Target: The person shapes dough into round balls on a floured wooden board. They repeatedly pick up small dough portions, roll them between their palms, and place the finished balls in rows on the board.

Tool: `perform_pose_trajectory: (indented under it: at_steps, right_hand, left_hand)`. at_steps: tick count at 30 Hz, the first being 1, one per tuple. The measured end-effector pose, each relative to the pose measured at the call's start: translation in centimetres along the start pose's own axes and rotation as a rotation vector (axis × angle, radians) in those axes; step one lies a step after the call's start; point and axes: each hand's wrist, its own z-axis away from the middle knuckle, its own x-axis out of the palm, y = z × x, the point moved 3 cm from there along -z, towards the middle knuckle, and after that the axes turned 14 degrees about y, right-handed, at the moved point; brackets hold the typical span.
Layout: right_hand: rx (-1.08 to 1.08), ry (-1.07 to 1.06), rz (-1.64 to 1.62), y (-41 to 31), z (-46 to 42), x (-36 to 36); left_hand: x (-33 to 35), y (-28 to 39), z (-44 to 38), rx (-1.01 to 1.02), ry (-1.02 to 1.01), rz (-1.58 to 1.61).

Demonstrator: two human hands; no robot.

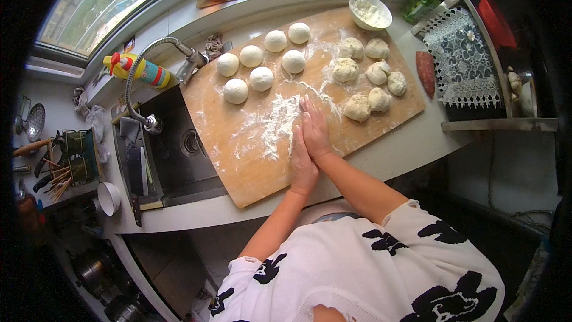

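Note:
My left hand (304,163) and my right hand (316,132) are pressed palm to palm above a wooden board (243,188); whatever may lie between the palms is hidden. Beside them, loose white flour (279,127) is spread on the board. Several smooth round dough balls (261,79) sit in loose rows at the board's far left part. To the right of my hands rest several rougher dough pieces (357,107), some touching each other. A white bowl of flour (370,12) stands at the board's far right corner.
Left of the board is a sink (174,170) with a flexible-neck faucet (134,76); the board overlaps its edge. A yellow bottle (143,70) lies behind it. A knife (136,210) is by the sink's near edge, and a lace cloth (464,58) hangs at right.

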Motion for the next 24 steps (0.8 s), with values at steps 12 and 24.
perform_pose_trajectory:
  at_steps: [12, 24]
  right_hand:
    - [-0.003, -0.061, 0.060, 1.5, -1.3, 1.8]
    - [-0.177, 0.066, 0.271, 0.3, -1.1, 1.3]
  left_hand:
    - [1.5, -1.5, -1.2, 0.081, -0.081, -0.346]
    - [-0.4, -1.8, 0.0, -0.072, 0.035, -0.096]
